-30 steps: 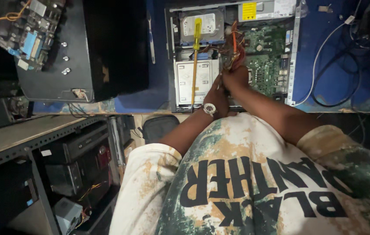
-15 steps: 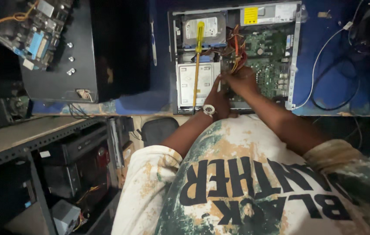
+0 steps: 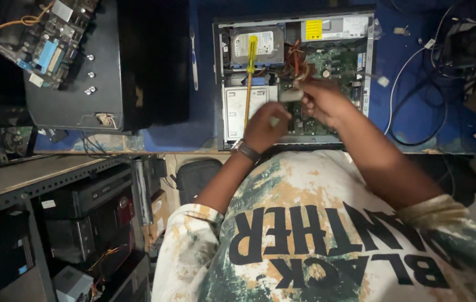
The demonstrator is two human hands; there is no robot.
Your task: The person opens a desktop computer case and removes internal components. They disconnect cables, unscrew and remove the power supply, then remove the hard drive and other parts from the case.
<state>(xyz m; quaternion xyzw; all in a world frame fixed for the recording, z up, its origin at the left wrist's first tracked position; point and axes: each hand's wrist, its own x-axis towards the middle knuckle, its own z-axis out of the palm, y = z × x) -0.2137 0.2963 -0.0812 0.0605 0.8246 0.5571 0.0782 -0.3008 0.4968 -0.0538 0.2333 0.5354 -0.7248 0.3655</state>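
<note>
Small grey rectangular part [image 3: 290, 95] above open desktop case [image 3: 294, 78], long axis left-right, pinched at right end by right hand [image 3: 322, 102] fingertips. Left hand [image 3: 265, 126] just below-left, loosely curled – grasp unclear. Yellow-handled screwdriver [image 3: 248, 78] lying beside, on drive cage. Blue worktop [image 3: 417, 106]; dim, cluttered workshop.

Screwdriver [image 3: 248, 78]: yellow handle, yellowish shaft. Circuit board [image 3: 327, 72] in open computer case [image 3: 368, 67]: green; wires [image 3: 297, 59] red and orange. Hard drive [image 3: 260, 45]: silver-grey, white label. Power supply [image 3: 336, 27]: grey, yellow sticker. Table top [image 3: 417, 106]: blue. Cables [image 3: 411, 84]: white and black. Second case [image 3: 104, 61]: black. Shirt [image 3: 327, 235]: cream and dark green, mottled, black lettering. Wristwatch [image 3: 245, 150]: silver-toned.
</note>
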